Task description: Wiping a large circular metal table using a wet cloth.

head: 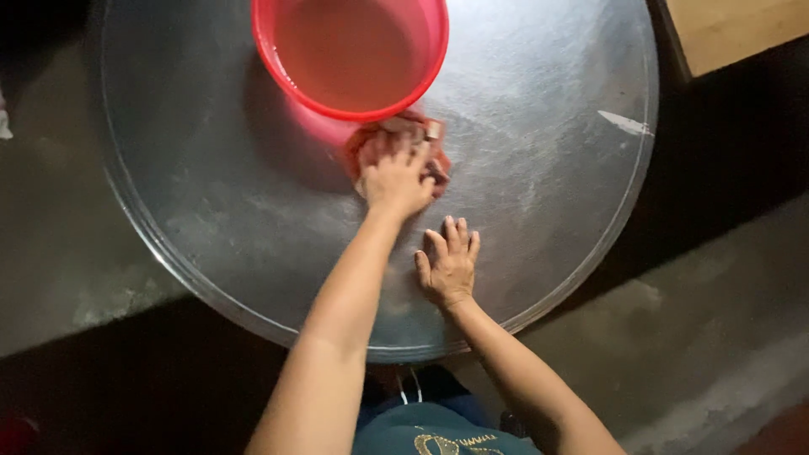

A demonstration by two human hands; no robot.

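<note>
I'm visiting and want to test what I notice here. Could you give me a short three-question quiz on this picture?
1. True or false: the red basin holds water.
2. Which hand presses the reddish cloth? A left hand; B right hand.
3. Fill in: the right hand lies flat on the round ____ table.

Key: 1 true. 2 A. 3 metal.
</note>
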